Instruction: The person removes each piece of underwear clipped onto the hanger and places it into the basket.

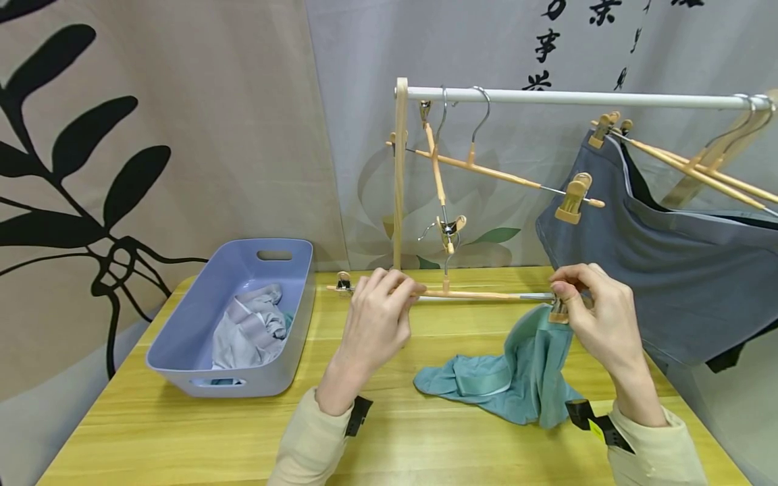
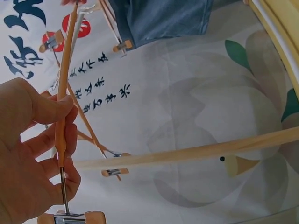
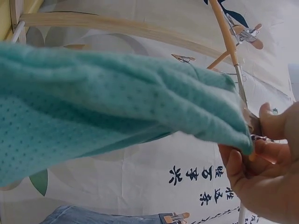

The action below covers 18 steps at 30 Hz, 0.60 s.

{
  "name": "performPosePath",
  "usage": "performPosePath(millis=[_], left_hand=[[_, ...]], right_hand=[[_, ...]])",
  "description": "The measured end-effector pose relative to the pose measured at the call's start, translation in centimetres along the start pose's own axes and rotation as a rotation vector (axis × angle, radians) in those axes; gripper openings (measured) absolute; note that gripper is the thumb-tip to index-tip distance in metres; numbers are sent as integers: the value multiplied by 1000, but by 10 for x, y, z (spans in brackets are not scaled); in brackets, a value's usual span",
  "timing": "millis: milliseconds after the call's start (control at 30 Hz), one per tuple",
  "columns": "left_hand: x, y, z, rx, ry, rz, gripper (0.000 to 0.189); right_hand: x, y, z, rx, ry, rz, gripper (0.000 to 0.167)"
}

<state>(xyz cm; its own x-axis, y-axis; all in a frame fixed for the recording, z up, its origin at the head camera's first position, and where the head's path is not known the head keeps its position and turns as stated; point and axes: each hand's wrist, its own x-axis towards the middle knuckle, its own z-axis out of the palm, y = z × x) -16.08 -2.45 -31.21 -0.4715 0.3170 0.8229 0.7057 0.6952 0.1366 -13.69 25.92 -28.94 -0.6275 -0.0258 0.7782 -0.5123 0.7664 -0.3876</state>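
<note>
Clip hanger (image 1: 474,295) spanned your hands in the head view, its long axis left to right, hook (image 1: 446,268) away from you; your left hand (image 1: 378,309) held the bar, your right hand (image 1: 594,310) pinched the right clip (image 1: 558,312). Below your right hand, the teal garment (image 1: 529,378) trailed leftward onto the table (image 1: 389,439), probably light, limp, best taken by its edge. From the left wrist, your hand wrapped stiff-looking wood. From the right, cloth reached your fingertips.

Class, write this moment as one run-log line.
left hand: holds hanger; right hand: pinches clip; teal cloth: corner at clip, lower part on table; basket: grey cloth inside
</note>
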Motion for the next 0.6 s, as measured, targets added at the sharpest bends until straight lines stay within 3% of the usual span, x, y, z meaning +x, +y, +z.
performPosePath(millis=[133,600], left_hand=[[0,0,0,-14,-5,-1,13],[-1,0,-2,-32,-13,-6,14]], right_hand=[[0,0,-1,4,5,-5,1],[1,-1,0,-4,29,-29,6]])
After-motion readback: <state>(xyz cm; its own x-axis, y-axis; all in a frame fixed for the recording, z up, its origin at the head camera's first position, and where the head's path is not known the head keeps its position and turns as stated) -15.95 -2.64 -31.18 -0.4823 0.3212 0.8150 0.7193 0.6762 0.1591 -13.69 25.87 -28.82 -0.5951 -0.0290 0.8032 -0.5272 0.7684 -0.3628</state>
